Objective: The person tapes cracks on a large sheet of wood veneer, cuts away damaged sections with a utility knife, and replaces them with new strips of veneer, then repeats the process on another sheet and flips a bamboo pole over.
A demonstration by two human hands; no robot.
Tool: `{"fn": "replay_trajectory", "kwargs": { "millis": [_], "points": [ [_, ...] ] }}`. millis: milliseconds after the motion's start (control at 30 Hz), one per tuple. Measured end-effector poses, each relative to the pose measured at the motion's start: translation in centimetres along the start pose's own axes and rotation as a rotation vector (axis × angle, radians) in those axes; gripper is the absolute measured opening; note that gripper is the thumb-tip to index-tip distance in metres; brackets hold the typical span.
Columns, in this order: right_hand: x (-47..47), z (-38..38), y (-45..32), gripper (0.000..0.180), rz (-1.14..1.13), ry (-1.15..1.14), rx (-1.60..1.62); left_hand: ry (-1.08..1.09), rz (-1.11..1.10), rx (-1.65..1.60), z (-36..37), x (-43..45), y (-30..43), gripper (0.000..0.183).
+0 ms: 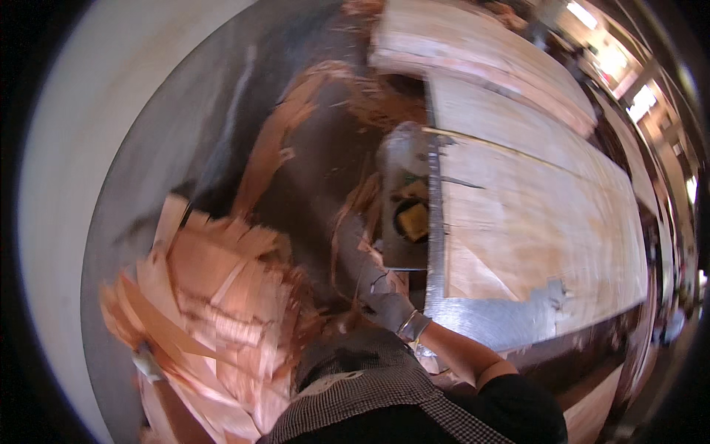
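Observation:
My left hand (145, 361), in a light glove, is at the lower left against a bundle of thin wood veneer strips (138, 311); blur hides how its fingers lie. A large heap of broken veneer pieces (222, 288) spreads beside it. In a grey glove, my right hand (388, 305) hangs low near my apron, left of the metal-edged table's near corner. Thin, curled veneer scraps (355, 261) lie or hang by its fingers, which are too blurred to tell whether they grip anything.
Wide veneer sheets (543, 211) cover the metal-edged table (488, 322) at right, with a thin yellowish strip (499, 145) across them. Beyond lies another veneer stack (477, 44). A container holding a yellow block (413, 220) stands left of the table. Long scraps (272, 139) litter the dark floor.

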State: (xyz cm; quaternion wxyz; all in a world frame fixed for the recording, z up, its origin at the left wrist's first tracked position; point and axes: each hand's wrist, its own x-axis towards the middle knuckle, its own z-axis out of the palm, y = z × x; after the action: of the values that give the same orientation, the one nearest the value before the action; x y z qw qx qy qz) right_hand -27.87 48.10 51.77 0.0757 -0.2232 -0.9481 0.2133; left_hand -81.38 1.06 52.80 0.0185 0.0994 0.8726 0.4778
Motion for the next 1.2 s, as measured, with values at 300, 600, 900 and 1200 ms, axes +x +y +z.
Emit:
{"fn": "replay_trajectory", "kwargs": {
  "millis": [300,600,900,1200],
  "points": [
    [-1.3,4.7,-13.7,0.031,0.046,-0.143,0.270,0.407,-0.217,1.364,-25.3,-1.3,0.0,0.044],
    [-5.7,7.4,-21.3,0.034,-0.043,-0.326,0.060,-0.298,-0.157,1.064,-5.6,-9.6,-12.9,0.087],
    [-9.4,7.1,-21.7,0.035,0.141,-0.160,0.212,-0.231,-0.085,0.824,0.2,-8.1,-16.0,0.055],
    [-9.3,4.0,-22.8,0.033,0.193,-0.178,0.315,-0.389,-0.149,-0.292,-3.2,-4.0,-19.5,0.042]
  ]
}}
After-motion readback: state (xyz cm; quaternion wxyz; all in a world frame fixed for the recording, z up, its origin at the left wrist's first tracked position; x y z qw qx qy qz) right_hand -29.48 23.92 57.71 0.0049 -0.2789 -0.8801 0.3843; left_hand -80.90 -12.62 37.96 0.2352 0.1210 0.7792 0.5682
